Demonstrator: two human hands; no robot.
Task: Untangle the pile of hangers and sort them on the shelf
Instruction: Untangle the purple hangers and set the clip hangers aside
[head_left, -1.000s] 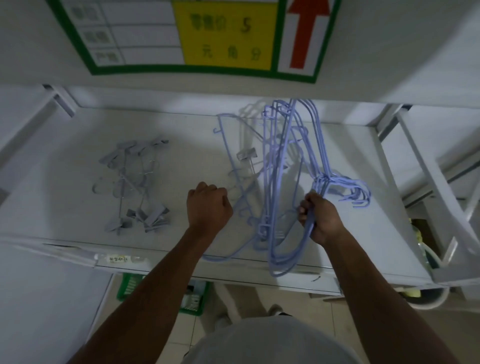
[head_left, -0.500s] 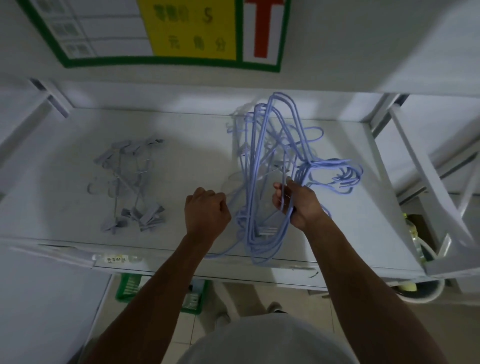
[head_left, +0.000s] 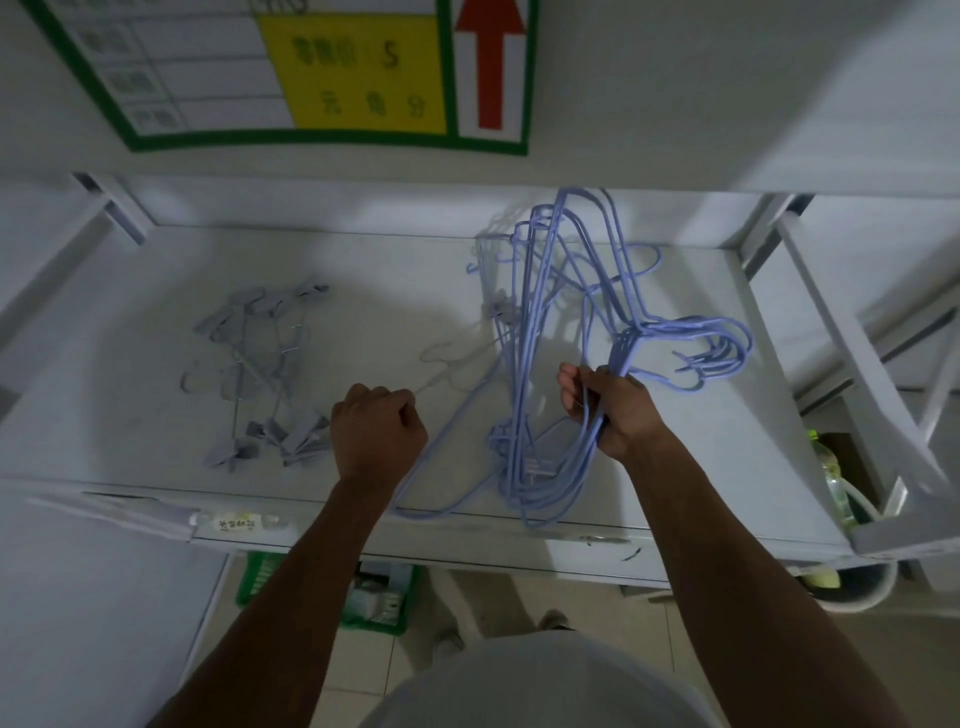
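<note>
Two hands worked one tangle on the shelf (head_left: 395, 270). The right hand (head_left: 615, 415) was clamped round the blue wire hangers (head_left: 522, 364), which stood tilted on edge, hooks fanned to its right. The left hand (head_left: 376, 431), fisted, pinched a thin pale hanger (head_left: 441, 371). That pale wire ran rightward from the fist into the blue bundle, so freeing it likely meant drawing leftward, toward the grey clip hangers (head_left: 260, 374) lying well apart.

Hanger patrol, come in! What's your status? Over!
Left hand grips a pale thin hanger. Right hand grips the blue hanger bundle, upright on the shelf. Pale hanger's far end runs into the bundle; clip hangers lie apart, left.
</note>
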